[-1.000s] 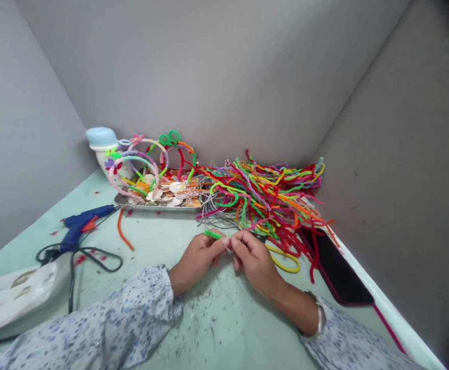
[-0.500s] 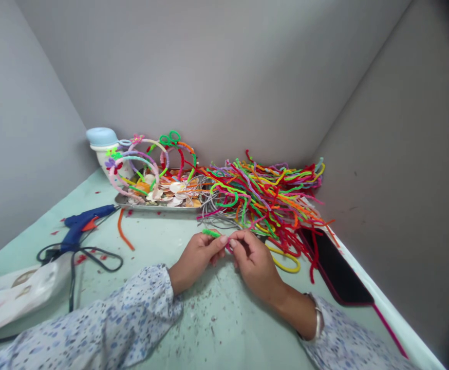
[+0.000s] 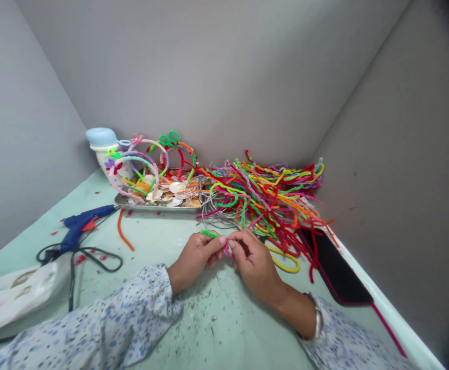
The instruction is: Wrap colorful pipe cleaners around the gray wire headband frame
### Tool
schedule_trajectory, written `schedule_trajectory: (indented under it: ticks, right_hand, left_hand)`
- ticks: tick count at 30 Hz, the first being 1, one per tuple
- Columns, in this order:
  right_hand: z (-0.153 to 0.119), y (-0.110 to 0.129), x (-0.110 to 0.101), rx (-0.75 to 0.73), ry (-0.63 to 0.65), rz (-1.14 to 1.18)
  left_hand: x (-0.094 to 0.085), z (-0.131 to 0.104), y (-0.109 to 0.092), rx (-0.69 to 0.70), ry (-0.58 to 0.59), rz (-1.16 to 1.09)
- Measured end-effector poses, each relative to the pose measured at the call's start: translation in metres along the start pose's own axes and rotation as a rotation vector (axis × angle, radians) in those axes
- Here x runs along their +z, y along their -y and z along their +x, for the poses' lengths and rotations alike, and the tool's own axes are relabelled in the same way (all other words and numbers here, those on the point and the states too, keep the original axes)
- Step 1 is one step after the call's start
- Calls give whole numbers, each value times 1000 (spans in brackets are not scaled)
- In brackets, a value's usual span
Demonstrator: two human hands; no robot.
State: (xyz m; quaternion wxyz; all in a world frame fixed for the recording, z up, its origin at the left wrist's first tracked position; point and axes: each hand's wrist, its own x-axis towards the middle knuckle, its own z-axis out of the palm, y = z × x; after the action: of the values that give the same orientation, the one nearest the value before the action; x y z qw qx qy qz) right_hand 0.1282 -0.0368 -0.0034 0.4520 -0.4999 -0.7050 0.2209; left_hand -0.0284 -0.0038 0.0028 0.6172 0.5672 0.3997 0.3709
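Observation:
My left hand [image 3: 201,255] pinches a green pipe cleaner [image 3: 209,234], whose fuzzy end sticks out above the fingers to the left. Between the fingertips of both hands shows a small pink pipe cleaner [image 3: 228,250], bent in a curve. My right hand [image 3: 256,262] has thumb and index finger closed on this pink piece. The two hands nearly touch at the fingertips, low over the table. How the green and pink pieces join is hidden by the fingers.
Behind the hands lies a heap of coloured pipe cleaners [image 3: 270,192]. A metal tray [image 3: 163,207] holds shells and decorated hoops, beside a lidded white container [image 3: 111,156]. On the left are a blue glue gun [image 3: 78,226] and plastic bag [image 3: 27,293]; a black phone [image 3: 342,272] lies right.
My left hand has shifted slightly left with the green pipe cleaner. More of the pink piece now shows as a curve between the fingertips. My right hand has barely moved.

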Motion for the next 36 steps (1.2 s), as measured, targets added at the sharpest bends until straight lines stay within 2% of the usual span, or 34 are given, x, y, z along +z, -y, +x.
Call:
schedule_trajectory:
  ticks: [8, 16, 22, 36]
  right_hand:
    - [-1, 0, 2, -16, 18, 16]
    - [-1, 1, 3, -111, -9, -27]
    - [-3, -3, 6, -79, 18, -19]
    - [-3, 0, 3, -104, -19, 73]
  left_hand:
    - [-1, 2, 3, 21, 23, -98]
    - [-1, 2, 5, 7, -40, -120]
    - [0, 4, 6, 46, -38, -216]
    - [0, 3, 5, 80, -43, -212]
